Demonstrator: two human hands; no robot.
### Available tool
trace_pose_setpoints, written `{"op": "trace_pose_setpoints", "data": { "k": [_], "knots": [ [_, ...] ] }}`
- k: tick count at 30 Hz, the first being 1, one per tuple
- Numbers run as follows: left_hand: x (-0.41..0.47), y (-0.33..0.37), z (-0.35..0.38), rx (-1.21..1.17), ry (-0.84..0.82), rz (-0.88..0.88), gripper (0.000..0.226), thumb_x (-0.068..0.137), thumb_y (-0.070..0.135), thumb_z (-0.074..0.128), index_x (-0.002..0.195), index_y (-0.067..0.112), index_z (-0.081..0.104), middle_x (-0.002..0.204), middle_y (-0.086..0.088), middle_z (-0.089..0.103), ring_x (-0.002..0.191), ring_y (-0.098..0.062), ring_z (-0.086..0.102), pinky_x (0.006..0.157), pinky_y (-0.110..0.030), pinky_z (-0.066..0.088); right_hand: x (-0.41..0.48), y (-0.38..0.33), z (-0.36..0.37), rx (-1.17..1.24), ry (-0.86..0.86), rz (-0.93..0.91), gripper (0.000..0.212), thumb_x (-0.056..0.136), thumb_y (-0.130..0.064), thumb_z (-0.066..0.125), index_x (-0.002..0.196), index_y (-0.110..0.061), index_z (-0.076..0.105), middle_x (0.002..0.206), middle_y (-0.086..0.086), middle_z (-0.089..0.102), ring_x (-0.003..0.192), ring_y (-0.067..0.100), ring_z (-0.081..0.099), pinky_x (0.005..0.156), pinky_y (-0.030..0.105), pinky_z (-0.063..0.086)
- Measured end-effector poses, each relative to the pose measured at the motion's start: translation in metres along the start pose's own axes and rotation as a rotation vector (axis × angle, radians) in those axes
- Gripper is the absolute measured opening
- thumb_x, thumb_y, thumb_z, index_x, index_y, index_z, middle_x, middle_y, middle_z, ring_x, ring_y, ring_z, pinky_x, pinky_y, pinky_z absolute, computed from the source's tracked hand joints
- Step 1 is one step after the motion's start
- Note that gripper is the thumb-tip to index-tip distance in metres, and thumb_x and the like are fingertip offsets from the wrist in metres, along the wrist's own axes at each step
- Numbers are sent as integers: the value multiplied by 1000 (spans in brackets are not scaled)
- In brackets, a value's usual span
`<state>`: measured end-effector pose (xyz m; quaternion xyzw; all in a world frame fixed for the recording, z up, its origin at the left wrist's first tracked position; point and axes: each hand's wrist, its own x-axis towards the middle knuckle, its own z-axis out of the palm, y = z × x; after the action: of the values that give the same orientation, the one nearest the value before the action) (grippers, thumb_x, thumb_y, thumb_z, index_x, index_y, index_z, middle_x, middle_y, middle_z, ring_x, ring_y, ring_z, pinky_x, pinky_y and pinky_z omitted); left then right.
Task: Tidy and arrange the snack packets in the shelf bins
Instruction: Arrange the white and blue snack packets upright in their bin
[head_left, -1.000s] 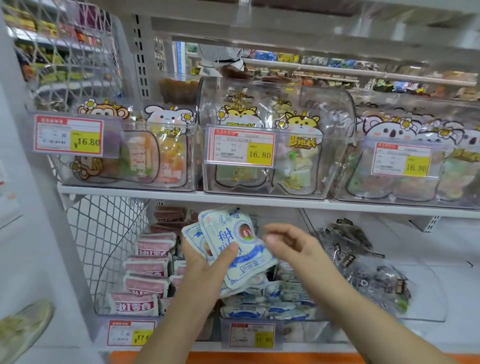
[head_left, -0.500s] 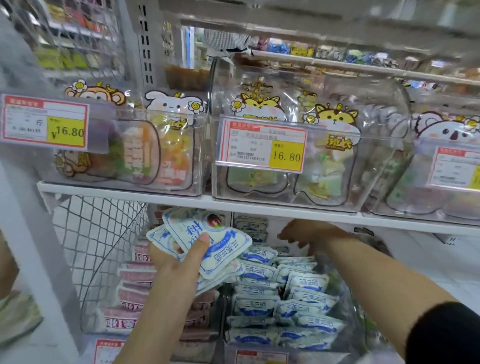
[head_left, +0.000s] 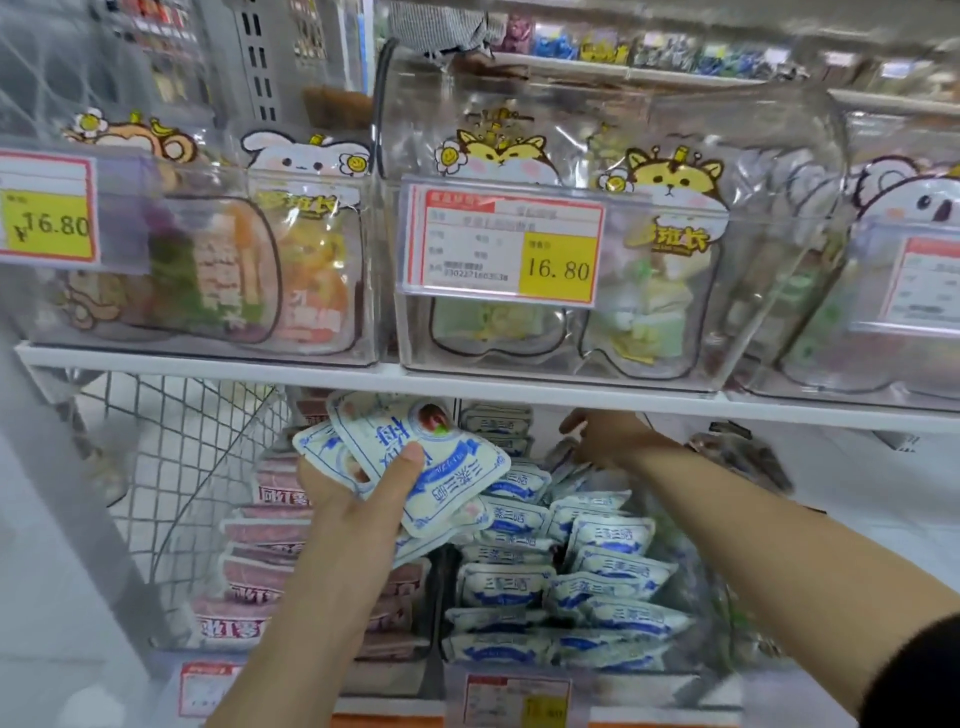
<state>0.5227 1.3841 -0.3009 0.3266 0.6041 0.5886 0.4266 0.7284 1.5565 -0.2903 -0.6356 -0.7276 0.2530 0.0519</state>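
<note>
My left hand grips a stack of white-and-blue snack packets, thumb across the top one, in front of the lower shelf. Below lies a clear bin filled with several rows of the same white-and-blue packets. My right hand reaches deep into the back of this bin, just under the upper shelf board, touching the rear packets. Its fingertips are hidden, so whether it holds one is unclear.
Left of that bin stand pink-and-white packets in a neighbouring bin beside a wire mesh panel. The white shelf board above carries clear bins with animal stickers and 16.80 price tags. A dark-packet bin sits at right.
My right hand has left the held stack and gone up and back into the rear of the bin. The left hand keeps its stack. The camera has moved closer.
</note>
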Motion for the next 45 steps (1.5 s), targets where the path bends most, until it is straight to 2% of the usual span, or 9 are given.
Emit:
{"op": "trace_pose_setpoints", "data": {
  "k": [4, 12, 19, 24, 28, 33, 36, 39, 45],
  "knots": [
    [-4, 1, 1, -23, 5, 4, 82, 50, 71, 68, 117, 50, 26, 114, 8, 68, 106, -18, 63, 102, -49, 42, -5, 3, -10, 79, 99, 12, 26, 95, -14, 43, 115, -7, 57, 85, 1, 48, 70, 11, 44, 55, 13, 35],
    [-11, 6, 1, -10, 4, -3, 86, 59, 70, 67, 127, 45, 20, 111, 5, 69, 105, -20, 63, 102, -49, 40, -6, 11, -1, -58, 35, -137, 31, 90, -2, 45, 103, -28, 55, 114, -9, 51, 97, 9, 49, 71, 17, 38],
    [-5, 4, -2, -35, 4, -16, 87, 48, 73, 69, 119, 50, 25, 109, 7, 70, 101, -20, 66, 97, -49, 45, -8, 0, -11, -246, -127, -89, 35, 87, -29, 66, 120, -20, 56, 116, -4, 58, 103, 15, 58, 84, 21, 46],
    [-4, 3, -1, -21, 14, -15, 99, 44, 77, 68, 126, 47, 22, 109, 5, 70, 102, -22, 65, 98, -49, 45, -3, 0, 7, -502, 6, -92, 18, 90, -17, 53, 73, -10, 55, 85, 5, 61, 73, 20, 55, 64, 28, 47],
    [-5, 3, -1, -26, 8, -12, 92, 49, 73, 69, 124, 47, 22, 106, 6, 71, 100, -21, 66, 97, -49, 45, -9, 6, 5, -58, 396, -129, 23, 97, -28, 38, 75, -23, 43, 74, -5, 48, 77, 18, 48, 57, 21, 32],
    [-8, 6, -1, -32, 9, 2, 85, 53, 68, 69, 122, 43, 25, 106, 4, 71, 99, -19, 67, 98, -48, 45, -9, 16, -3, -10, 366, -127, 22, 97, -27, 38, 76, -27, 43, 72, -12, 43, 81, 16, 48, 69, 24, 32],
    [-11, 8, 0, -36, 8, 5, 82, 55, 65, 69, 121, 42, 26, 104, 4, 72, 98, -19, 67, 98, -48, 45, -10, 9, -5, -158, 259, -133, 26, 98, -27, 37, 81, -25, 56, 80, -5, 57, 69, 9, 48, 59, 20, 34],
    [-13, 10, 0, -37, 12, -3, 77, 61, 61, 69, 121, 43, 26, 106, 5, 71, 100, -18, 66, 99, -47, 44, -9, 2, -2, -417, 201, -124, 24, 95, -27, 41, 102, -26, 64, 104, -6, 63, 93, 13, 56, 73, 23, 42],
    [-20, 14, 1, 27, 27, -10, 65, 77, 56, 66, 122, 38, 22, 109, 4, 68, 101, -17, 64, 99, -44, 42, 3, 11, 10, -442, 344, -119, 21, 94, -35, 51, 89, -17, 61, 85, -1, 61, 74, 13, 49, 60, 25, 34]
  ]
}}
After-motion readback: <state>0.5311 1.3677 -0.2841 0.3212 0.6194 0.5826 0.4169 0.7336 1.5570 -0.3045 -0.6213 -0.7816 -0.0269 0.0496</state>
